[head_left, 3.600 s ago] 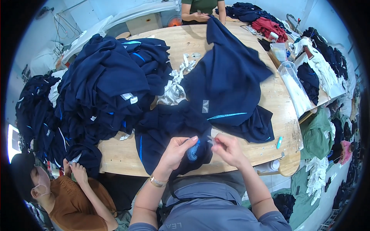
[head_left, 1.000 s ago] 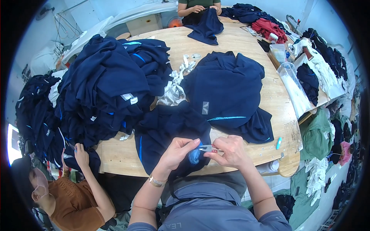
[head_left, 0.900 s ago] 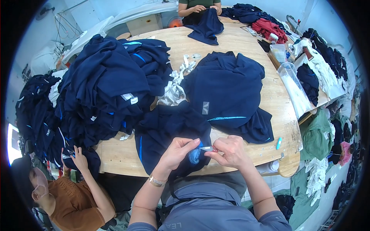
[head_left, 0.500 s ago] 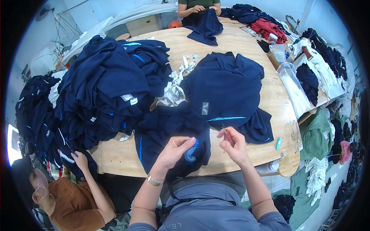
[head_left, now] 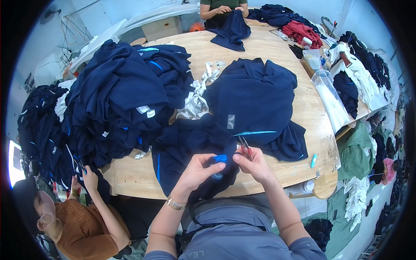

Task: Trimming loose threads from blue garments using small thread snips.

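A navy garment (head_left: 182, 138) with bright blue trim lies before me, hanging partly over the table's near edge. My left hand (head_left: 200, 172) is closed on it, the thumb pinching a blue-edged part. Close by on the right, my right hand (head_left: 253, 164) grips small red-handled snips (head_left: 246, 149), their metal tips pointing up and away from me. Its thumb and fingertip are near the pinched cloth; whether they touch it or a thread I cannot make out. Just beyond lies a stack of folded navy garments (head_left: 255, 99) with a small grey patch and light-blue edging.
A big heap of navy garments (head_left: 117, 86) covers the table's left. White fabric strips (head_left: 194, 102) lie between heap and stack. A turquoise stick-shaped item (head_left: 313, 161) rests near the right edge. A co-worker in brown (head_left: 89, 221) handles cloth at left; another person (head_left: 223, 11) works opposite.
My right hand with the snips has moved left, closer to my left hand. My left hand has turned up the blue-edged part. The co-worker at left has brought both hands together.
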The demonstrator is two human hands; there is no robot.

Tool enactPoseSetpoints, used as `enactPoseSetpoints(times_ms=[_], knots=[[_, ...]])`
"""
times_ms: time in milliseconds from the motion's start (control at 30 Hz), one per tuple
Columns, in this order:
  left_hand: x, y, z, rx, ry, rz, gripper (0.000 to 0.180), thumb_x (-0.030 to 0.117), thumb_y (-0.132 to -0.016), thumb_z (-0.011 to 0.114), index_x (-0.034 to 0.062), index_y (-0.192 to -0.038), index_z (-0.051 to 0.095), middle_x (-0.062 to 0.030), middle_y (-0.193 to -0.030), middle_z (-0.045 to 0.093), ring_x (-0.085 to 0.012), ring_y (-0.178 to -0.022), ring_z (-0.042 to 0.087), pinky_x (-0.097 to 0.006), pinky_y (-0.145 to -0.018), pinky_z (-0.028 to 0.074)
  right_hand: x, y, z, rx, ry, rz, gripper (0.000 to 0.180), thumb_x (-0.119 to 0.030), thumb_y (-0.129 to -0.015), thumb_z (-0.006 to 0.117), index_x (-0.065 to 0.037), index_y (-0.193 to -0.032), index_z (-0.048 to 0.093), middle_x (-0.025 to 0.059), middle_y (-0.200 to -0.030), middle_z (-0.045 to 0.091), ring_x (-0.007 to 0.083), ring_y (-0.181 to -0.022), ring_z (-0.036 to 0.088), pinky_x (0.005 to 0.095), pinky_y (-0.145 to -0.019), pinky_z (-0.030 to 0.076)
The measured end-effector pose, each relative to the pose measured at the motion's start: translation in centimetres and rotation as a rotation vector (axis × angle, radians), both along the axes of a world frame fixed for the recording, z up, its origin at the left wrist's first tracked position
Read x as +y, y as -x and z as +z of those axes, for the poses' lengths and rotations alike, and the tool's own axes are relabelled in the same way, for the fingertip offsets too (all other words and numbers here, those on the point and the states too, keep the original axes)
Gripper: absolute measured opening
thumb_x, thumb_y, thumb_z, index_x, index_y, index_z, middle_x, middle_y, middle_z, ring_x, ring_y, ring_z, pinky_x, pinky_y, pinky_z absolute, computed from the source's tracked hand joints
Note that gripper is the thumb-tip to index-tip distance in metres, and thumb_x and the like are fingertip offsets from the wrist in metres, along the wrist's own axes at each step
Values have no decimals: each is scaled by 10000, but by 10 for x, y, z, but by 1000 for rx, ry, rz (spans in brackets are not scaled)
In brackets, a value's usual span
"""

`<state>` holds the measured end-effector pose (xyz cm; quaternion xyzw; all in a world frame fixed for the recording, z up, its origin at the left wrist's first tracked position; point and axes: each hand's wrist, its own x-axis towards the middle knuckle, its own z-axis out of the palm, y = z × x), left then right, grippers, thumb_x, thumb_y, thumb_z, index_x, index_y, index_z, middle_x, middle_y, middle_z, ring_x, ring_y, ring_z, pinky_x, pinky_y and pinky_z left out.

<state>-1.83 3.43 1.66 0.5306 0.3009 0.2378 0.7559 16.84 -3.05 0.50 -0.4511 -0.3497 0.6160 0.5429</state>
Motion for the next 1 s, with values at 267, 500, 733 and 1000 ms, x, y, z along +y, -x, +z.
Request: enactPoseSetpoints(times_ms=[267, 500, 733, 1000], knots=[[1, -2, -4, -96, 83, 42, 164, 138, -883, 577, -6, -878, 655, 11, -765, 633, -23, -668, 526, -175, -620, 415, 3, 9, -8, -396, -202, -204, 204, -213, -832, 656, -33, -800, 567, -63, -592, 471, 22, -507, 375, 197, -459, 294], [2, 0, -5, -124, 138, 57, 184, 139, -898, 554, -9, -861, 656, 5, -752, 635, -23, -659, 536, -174, -612, 424, -9, 4, 7, -1040, -587, -270, 318, -326, -743, 709, -46, -734, 559, 75, -582, 518, 194, -456, 492, 293, -434, 374], [1, -2, -3, -120, 192, 99, 178, 140, -896, 557, -6, -874, 657, 1, -755, 638, -29, -655, 543, -168, -611, 421, -12, -1, 14, -1407, -744, -232, 346, -392, -743, 684, -89, -660, 540, 27, -544, 446, 188, -439, 485, 302, -416, 370], [2, -4, -4, -135, 213, 93, 174, 144, -895, 559, 3, -881, 660, -2, -773, 646, -30, -667, 556, -167, -627, 430, -12, -3, 11, -1477, -733, -266, 357, -420, -747, 670, -99, -659, 542, 21, -546, 440, 178, -444, 487, 292, -415, 368]])
